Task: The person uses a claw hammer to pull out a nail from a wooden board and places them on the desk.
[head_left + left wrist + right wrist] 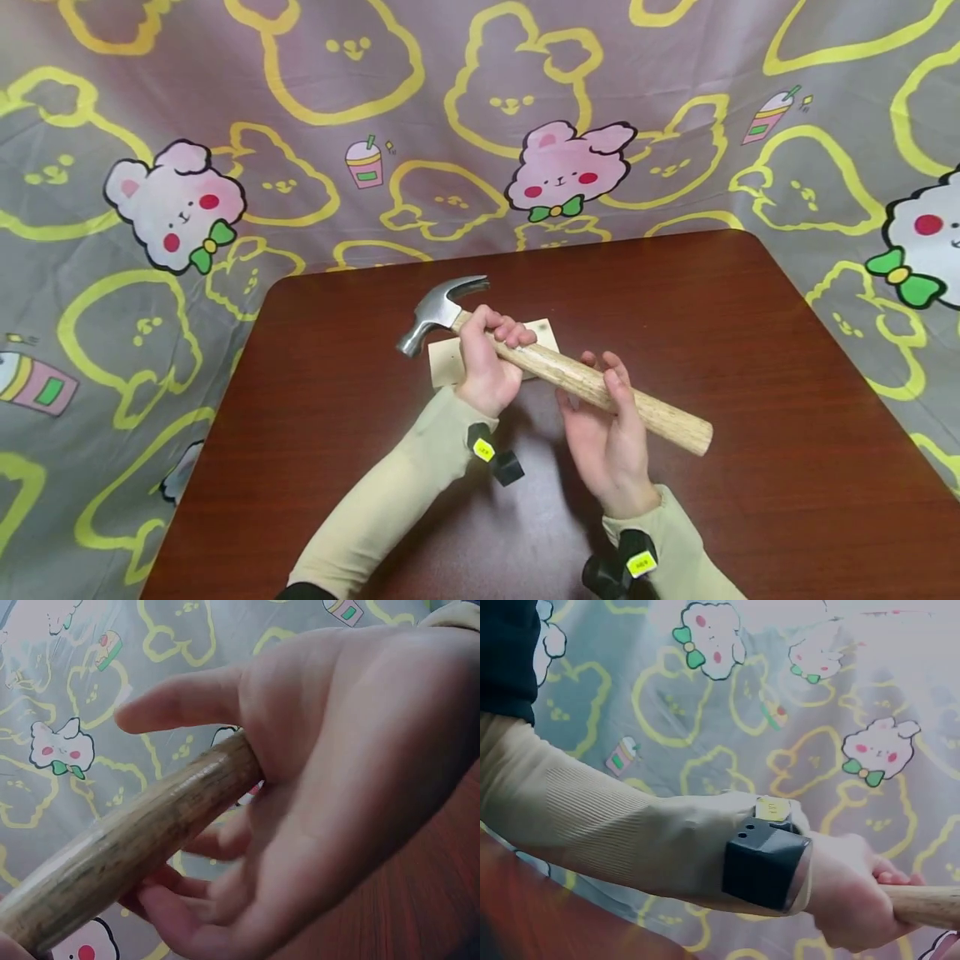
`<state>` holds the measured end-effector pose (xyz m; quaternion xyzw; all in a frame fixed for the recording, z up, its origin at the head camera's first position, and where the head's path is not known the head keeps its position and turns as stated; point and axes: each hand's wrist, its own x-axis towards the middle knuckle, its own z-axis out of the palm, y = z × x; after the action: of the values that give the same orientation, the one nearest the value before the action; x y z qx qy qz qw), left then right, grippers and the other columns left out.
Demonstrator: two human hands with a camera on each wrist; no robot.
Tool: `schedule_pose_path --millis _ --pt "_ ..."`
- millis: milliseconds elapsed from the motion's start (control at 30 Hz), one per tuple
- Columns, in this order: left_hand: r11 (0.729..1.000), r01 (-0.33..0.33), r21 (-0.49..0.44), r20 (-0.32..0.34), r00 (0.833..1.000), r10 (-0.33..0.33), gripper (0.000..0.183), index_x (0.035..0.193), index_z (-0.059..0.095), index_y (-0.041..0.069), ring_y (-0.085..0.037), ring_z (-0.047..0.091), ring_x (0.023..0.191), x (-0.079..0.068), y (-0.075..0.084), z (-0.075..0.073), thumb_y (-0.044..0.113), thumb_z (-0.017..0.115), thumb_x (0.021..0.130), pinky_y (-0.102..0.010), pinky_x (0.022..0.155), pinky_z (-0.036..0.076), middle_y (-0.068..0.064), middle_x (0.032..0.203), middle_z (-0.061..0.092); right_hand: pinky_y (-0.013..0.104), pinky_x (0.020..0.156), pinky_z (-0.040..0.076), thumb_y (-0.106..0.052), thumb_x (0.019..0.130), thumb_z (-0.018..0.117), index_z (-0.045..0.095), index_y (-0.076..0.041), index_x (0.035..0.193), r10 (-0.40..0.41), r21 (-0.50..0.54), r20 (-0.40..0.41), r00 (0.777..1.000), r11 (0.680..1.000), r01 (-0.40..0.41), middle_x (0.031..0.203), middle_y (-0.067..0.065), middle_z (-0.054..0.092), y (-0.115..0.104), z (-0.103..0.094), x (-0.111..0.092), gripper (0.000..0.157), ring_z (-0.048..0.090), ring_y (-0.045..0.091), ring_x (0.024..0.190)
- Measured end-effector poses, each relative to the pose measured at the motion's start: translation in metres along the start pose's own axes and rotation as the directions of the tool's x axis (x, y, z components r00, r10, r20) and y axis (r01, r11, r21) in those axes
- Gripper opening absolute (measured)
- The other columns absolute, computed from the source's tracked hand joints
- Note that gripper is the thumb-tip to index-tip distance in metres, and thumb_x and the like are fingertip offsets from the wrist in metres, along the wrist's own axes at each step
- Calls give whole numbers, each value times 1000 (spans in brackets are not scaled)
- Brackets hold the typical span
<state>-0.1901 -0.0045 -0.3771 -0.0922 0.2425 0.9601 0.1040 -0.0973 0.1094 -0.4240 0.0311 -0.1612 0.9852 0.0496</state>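
Note:
A claw hammer with a wooden handle (573, 375) and a metal head (437, 308) is held slantwise over the table, its head to the left. My left hand (491, 358) grips the handle just below the head; the right wrist view shows the same left hand (855, 900) curled round the wood. My right hand (611, 442) lies around the lower handle with palm up and fingers loose. In the left wrist view, the right hand's thumb (184, 699) stretches straight, apart from the handle, while its fingers bend loosely behind it. Under the left hand lies a pale wooden board (447, 362), partly hidden.
The dark reddish-brown table (337, 350) has rounded far corners. A curtain (420, 100) printed with cartoon animals hangs along its far and side edges. A black camera (765, 862) is strapped to the left wrist over a beige sleeve (397, 492).

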Motion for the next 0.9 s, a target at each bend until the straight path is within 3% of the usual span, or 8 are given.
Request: schedule_pose_path --millis 200,433,567,700,900 --pt "1000 14 -28 9 1000 -13 28 52 32 17 -5 33 43 0 -3 0 7 32 78 -18 52 30 8 48 32 33 98 40 -15 103 39 55 -14 97 -59 56 5 998 997 59 109 3 57 -6 5 6 17 55 21 109" --pt "998 32 -53 61 998 -29 28 52 31 17 -6 34 44 -5 -14 1 7 30 78 -20 58 31 9 48 32 38 104 36 -20 103 38 54 -8 86 -148 166 -68 987 974 157 99 8 60 -16 17 15 27 59 25 105" --pt "999 21 -40 58 998 -19 27 51 31 16 -7 35 45 -7 -21 1 8 30 77 -23 63 35 8 47 31 38 92 41 -20 101 41 47 -6 70 -196 243 -143 970 943 226 75 8 56 -21 24 21 34 59 27 84" --pt "1000 1 -16 41 999 0 26 50 30 16 -8 35 46 -8 -26 1 8 32 75 -26 65 38 8 48 31 37 77 40 -17 100 39 38 -7 58 -194 326 -186 963 913 246 52 5 41 -25 27 25 43 44 23 58" --pt "1000 12 -6 54 998 -12 26 51 31 16 -9 35 49 -10 -25 2 8 32 75 -27 70 39 7 49 31 35 67 39 -10 95 41 37 -5 54 -179 375 -226 958 891 255 47 4 36 -28 34 28 42 37 22 49"
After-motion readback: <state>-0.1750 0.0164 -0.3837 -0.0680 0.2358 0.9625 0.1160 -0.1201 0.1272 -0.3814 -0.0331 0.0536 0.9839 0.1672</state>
